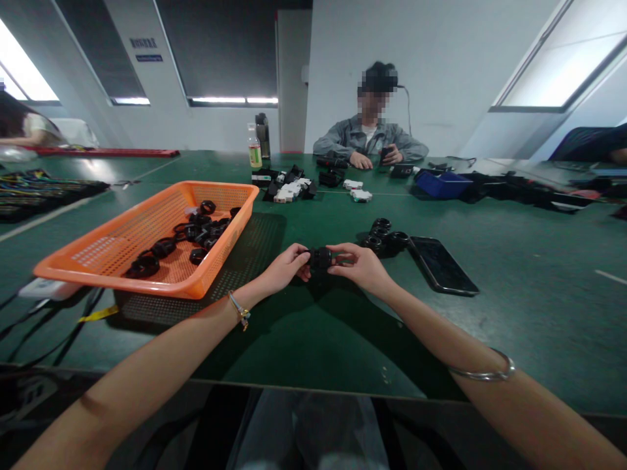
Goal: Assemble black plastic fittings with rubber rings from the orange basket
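- While the left hand (288, 267) and the right hand (361, 264) pinch it from either side, the black part (321, 259) sits between them over the near middle of the green counter (529, 261); the fingers are nearly together on it, and its finer shape is too dark to tell.
- Should either pinch loosen, the part could slip and drop; an uneven push might tilt or twist it.
- A careless swing of the right hand could scatter the ring cluster (381, 238) just beyond it, or nudge it into the phone (441, 267) on its right.
- On the left, the orange basket (171, 288) contains loose rings (164, 247), black and jumbled, thickest toward the right side.
- Far right stands a blue bin (442, 185); its contents cannot be made out.
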{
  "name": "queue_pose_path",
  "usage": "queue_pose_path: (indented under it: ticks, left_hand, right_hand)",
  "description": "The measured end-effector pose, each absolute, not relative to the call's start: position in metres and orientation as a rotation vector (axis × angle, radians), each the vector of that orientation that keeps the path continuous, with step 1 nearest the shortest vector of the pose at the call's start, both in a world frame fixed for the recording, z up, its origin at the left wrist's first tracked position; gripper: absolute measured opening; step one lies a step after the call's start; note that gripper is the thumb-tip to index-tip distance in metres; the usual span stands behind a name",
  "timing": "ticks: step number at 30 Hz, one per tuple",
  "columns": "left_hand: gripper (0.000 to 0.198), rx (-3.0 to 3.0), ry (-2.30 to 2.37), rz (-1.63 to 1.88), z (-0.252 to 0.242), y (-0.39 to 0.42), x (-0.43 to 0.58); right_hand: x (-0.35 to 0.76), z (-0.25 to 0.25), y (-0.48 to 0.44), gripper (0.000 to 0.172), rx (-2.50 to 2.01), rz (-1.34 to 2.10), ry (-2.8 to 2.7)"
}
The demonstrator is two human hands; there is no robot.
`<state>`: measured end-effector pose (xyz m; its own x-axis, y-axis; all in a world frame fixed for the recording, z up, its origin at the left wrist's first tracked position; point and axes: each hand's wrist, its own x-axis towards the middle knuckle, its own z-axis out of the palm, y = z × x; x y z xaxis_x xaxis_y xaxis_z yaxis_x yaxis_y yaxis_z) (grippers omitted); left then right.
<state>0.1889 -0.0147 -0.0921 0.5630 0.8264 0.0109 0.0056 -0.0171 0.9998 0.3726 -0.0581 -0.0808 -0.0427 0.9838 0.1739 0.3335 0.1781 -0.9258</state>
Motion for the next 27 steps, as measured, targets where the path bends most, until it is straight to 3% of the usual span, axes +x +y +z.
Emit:
queue_pose_path:
  ticks: [8,13,21,27]
  left_hand:
    - [0.016,1.446,0.762,0.759,-0.0887,-0.0164,0.1884]
    - [0.011,1.444,0.774,0.757,-0.0876,-0.0169,0.1881]
    - [0.012,1.452,0.766,0.769,-0.0877,-0.0175,0.1861]
    - [0.016,1.456,0.765,0.778,-0.0899,-0.0165,0.1852]
  right_hand:
    - [0.3724,-0.0817,-0.0580,0.048,-1.307,0.833,-1.566]
    - [0.3713,-0.0781,-0.0596,0.037,-1.323,0.817,-1.595]
    - [0.3697,-0.0785,-0.0605,0.034,-1.346,0.779,-1.605]
    - [0.3709,-0.0783,-0.0605,0.040,-1.339,0.758,-1.659]
